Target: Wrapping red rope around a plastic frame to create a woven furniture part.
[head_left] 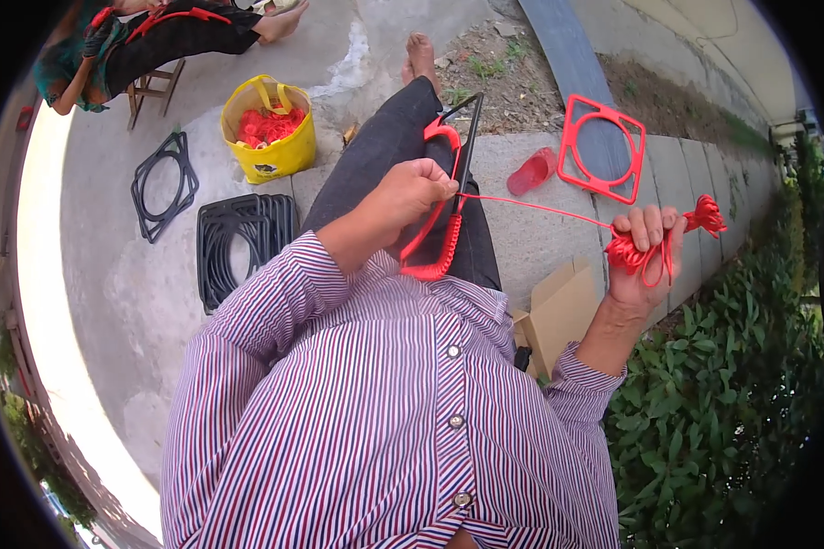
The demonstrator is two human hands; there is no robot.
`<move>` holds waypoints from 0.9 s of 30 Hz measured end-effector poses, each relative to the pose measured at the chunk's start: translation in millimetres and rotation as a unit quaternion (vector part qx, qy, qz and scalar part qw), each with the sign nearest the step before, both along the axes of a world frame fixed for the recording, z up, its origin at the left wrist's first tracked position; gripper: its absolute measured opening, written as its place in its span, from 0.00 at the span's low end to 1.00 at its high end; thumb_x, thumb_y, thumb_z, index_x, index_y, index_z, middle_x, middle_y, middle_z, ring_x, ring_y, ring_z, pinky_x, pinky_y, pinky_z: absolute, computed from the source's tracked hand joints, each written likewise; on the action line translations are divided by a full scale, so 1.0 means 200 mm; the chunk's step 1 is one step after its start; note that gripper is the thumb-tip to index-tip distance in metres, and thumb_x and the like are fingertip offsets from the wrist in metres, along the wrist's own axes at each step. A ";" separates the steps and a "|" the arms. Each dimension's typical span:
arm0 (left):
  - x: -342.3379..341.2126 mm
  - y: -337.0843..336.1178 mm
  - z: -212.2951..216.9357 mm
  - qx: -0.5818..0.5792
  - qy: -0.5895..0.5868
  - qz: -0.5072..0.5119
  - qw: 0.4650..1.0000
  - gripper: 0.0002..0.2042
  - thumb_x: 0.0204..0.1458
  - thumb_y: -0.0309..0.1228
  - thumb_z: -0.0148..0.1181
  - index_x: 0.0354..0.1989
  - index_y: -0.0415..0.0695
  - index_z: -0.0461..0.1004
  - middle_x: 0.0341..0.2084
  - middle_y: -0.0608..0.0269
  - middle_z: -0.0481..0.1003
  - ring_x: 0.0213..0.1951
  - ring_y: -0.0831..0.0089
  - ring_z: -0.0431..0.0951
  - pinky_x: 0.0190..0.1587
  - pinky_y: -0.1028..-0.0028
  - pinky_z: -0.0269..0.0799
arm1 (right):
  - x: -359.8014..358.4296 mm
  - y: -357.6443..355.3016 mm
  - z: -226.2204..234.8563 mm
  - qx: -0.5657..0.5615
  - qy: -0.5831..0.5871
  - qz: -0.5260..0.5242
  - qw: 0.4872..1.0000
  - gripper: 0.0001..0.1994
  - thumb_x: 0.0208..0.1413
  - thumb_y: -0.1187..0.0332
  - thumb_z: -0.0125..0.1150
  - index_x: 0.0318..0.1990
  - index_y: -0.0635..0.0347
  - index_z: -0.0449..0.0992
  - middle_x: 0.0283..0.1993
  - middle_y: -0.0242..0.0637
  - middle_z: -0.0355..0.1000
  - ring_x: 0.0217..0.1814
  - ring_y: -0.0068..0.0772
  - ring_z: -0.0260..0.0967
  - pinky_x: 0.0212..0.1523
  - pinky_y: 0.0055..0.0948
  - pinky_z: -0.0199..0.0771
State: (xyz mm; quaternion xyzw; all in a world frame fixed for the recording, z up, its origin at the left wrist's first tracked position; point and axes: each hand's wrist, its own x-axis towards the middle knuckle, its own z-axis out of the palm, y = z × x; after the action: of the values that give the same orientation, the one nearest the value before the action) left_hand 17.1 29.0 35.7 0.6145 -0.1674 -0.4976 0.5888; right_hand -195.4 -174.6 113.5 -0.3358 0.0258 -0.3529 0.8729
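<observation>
A black square frame (pixel 472 137), partly wound with red cord (pixel 450 240), rests upright across my lap. My left hand (pixel 405 199) is closed in a pinch on the frame's near side, where the cord leaves it; the fingertips partly hide that spot. From there a single strand (pixel 536 207) runs nearly taut to the right. My right hand (pixel 648 247) is wrapped round a bundle of red cord (pixel 706 216), whose loops stick out on both sides of the fingers. Tight coils of cord cover the frame's lower right corner.
Left of my legs are a stack of black frames (pixel 212 274), a single black frame (pixel 190 179) and a yellow bag (pixel 303 154) with red cord. At right lie a red frame (pixel 569 151), a red slipper (pixel 533 172), a cardboard box (pixel 563 311) and bushes (pixel 696 412). Another person (pixel 146 59) sits upper left.
</observation>
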 end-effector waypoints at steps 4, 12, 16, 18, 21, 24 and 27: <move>-0.05 -0.06 -0.14 0.060 -0.052 0.108 0.991 0.12 0.52 0.33 0.54 0.43 0.43 0.70 0.31 0.70 0.70 0.35 0.80 0.67 0.40 0.75 0.62 | -0.10 -0.13 -0.12 -0.031 0.090 -0.064 0.993 0.12 0.67 0.62 0.43 0.35 0.57 0.69 0.20 0.27 0.57 0.17 0.18 0.49 0.25 0.22 0.54; -0.03 -0.09 -0.22 0.027 0.183 0.032 0.982 0.17 0.49 0.30 0.46 0.48 0.42 0.69 0.33 0.67 0.72 0.37 0.74 0.70 0.44 0.72 0.63 | 0.27 0.36 -0.49 -0.147 0.412 0.143 0.888 0.12 0.63 0.60 0.52 0.40 0.61 0.72 0.21 0.25 0.64 0.19 0.12 0.55 0.20 0.15 0.54; -0.01 -0.11 -0.28 0.024 0.226 0.009 0.974 0.08 0.47 0.26 0.47 0.36 0.44 0.70 0.25 0.68 0.70 0.29 0.76 0.68 0.36 0.76 0.63 | 0.22 0.29 -0.41 -0.209 0.428 0.070 0.877 0.13 0.58 0.59 0.60 0.29 0.58 0.71 0.21 0.23 0.64 0.20 0.10 0.56 0.21 0.15 0.54; -0.04 -0.09 -0.28 0.008 0.214 0.003 0.977 0.06 0.45 0.24 0.48 0.33 0.45 0.68 0.24 0.69 0.69 0.27 0.77 0.67 0.33 0.77 0.61 | 0.17 0.33 -0.35 -0.215 0.438 0.068 0.870 0.11 0.56 0.61 0.61 0.30 0.58 0.72 0.21 0.23 0.64 0.19 0.11 0.57 0.20 0.14 0.55; -0.07 -0.08 -0.27 -0.023 0.233 0.011 0.972 0.07 0.41 0.21 0.50 0.29 0.46 0.66 0.22 0.70 0.67 0.23 0.79 0.64 0.29 0.79 0.59 | 0.09 0.35 -0.33 -0.174 0.448 0.074 0.874 0.06 0.54 0.67 0.59 0.31 0.60 0.73 0.21 0.23 0.65 0.18 0.11 0.58 0.20 0.14 0.56; -0.09 -0.07 -0.26 -0.036 0.268 0.033 0.962 0.09 0.38 0.20 0.52 0.29 0.46 0.65 0.22 0.70 0.66 0.22 0.79 0.64 0.28 0.80 0.57 | 0.02 0.35 -0.41 -0.122 0.460 0.082 0.875 0.06 0.55 0.67 0.59 0.31 0.60 0.73 0.21 0.23 0.65 0.18 0.11 0.58 0.19 0.14 0.56; -0.08 -0.05 -0.27 -0.033 0.265 0.041 0.963 0.09 0.38 0.21 0.53 0.29 0.46 0.64 0.21 0.70 0.65 0.22 0.78 0.63 0.28 0.79 0.57 | 0.03 0.38 -0.41 -0.130 0.427 0.084 0.891 0.07 0.54 0.66 0.59 0.30 0.59 0.73 0.21 0.24 0.66 0.18 0.11 0.57 0.19 0.13 0.56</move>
State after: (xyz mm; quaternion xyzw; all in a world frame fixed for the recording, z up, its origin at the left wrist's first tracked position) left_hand 2.0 18.5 -18.5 0.4472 0.0035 -0.6123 0.6520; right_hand -189.8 -99.1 32.0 -0.5654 0.3218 -0.1014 0.7526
